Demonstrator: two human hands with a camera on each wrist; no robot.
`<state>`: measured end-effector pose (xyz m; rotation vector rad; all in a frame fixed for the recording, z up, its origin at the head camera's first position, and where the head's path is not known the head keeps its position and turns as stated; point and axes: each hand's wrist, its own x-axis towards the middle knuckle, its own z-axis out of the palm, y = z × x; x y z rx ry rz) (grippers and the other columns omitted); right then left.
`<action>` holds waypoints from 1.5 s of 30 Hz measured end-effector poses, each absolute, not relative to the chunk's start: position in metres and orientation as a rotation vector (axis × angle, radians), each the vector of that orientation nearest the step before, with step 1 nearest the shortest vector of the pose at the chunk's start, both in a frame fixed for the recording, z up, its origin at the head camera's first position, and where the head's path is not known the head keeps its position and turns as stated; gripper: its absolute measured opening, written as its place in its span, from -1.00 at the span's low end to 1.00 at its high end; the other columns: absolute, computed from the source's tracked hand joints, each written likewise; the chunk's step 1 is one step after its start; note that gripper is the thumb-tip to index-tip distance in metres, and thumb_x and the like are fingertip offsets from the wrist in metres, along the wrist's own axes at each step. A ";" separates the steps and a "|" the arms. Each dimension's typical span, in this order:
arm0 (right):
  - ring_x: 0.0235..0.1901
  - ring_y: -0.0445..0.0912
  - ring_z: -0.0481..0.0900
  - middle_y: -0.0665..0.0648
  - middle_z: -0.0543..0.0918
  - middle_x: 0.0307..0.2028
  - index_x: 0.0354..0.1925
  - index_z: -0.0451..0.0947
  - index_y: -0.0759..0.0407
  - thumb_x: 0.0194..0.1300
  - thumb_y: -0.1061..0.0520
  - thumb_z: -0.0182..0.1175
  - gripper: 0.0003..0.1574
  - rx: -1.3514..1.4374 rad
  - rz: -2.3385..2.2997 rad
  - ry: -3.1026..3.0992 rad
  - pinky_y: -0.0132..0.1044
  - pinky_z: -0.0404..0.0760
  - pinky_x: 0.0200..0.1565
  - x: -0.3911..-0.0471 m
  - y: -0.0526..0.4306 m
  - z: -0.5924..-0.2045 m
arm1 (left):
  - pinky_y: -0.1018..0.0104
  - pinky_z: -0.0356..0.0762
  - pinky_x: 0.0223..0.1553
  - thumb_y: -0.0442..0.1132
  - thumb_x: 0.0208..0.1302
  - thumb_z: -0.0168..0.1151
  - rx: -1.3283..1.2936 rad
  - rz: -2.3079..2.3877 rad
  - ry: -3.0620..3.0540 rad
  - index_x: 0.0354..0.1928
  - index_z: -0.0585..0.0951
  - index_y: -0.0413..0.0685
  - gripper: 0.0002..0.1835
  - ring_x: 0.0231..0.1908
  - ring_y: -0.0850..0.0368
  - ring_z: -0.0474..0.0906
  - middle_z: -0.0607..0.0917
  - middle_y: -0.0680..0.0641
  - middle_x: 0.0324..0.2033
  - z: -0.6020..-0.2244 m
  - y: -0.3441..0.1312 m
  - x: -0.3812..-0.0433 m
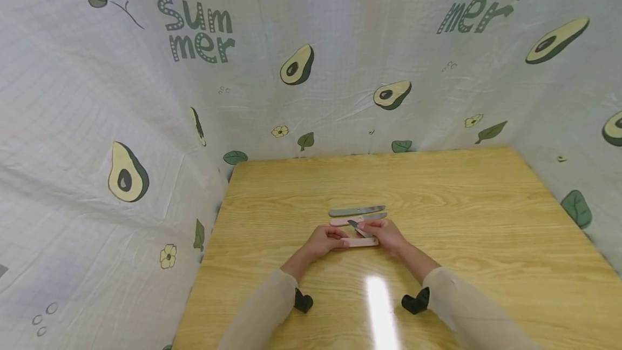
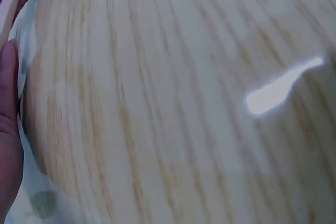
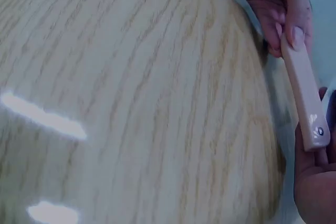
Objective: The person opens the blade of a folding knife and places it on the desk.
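Observation:
A folding knife with a pale pink handle (image 1: pixel 359 242) is held between both hands over the table. My left hand (image 1: pixel 328 241) grips the handle's left end, its thumb lying along the top in the right wrist view. At the pivot end, my right hand (image 1: pixel 387 234) pinches the grey blade (image 1: pixel 353 224), which stands at an angle out of the handle, partly hidden by the fingers. Just behind lie two more knives with blades out to the right: a pink-handled knife (image 1: pixel 342 221) and, farther back, a grey-green-handled knife (image 1: pixel 346 212).
The wooden table (image 1: pixel 437 193) reaches away on both sides, with a bright light reflection near the front. A white cloth (image 1: pixel 340 26) printed with avocados and leaves hangs along the back and sides. Black wrist mounts (image 1: pixel 416 301) sit at the sleeves.

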<state>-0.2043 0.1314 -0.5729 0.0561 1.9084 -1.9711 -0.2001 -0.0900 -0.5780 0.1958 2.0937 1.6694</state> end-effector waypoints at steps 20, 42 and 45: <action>-0.49 -0.19 0.46 0.01 0.59 -0.51 -0.19 0.54 0.38 0.27 0.27 0.24 -0.82 -0.688 -1.210 1.996 -0.37 0.54 -0.40 -0.238 0.148 -0.532 | 0.41 0.68 -0.24 -0.43 0.17 0.34 0.336 1.596 1.954 -0.16 0.65 -0.41 -0.79 -0.38 0.30 0.63 0.74 -0.04 -0.40 -0.573 -0.098 -0.199; -0.37 -0.14 0.67 -0.01 0.53 -0.48 -0.24 0.28 0.28 0.32 0.32 0.18 -0.78 -0.410 -1.665 1.814 -0.24 0.75 -0.23 -0.235 0.175 -0.549 | 0.44 0.67 -0.27 -0.39 0.16 0.36 0.214 1.699 2.032 -0.15 0.65 -0.38 -0.76 -0.38 0.30 0.62 0.73 0.00 -0.39 -0.578 -0.112 -0.201; -0.32 -0.14 0.71 -0.01 0.58 -0.46 -0.25 0.27 0.24 0.33 0.36 0.14 -0.79 -0.356 -1.802 1.760 -0.26 0.74 -0.18 -0.230 0.177 -0.554 | 0.47 0.65 -0.28 -0.38 0.16 0.36 0.198 1.733 2.059 -0.13 0.65 -0.40 -0.75 -0.39 0.31 0.62 0.75 -0.03 -0.37 -0.581 -0.116 -0.202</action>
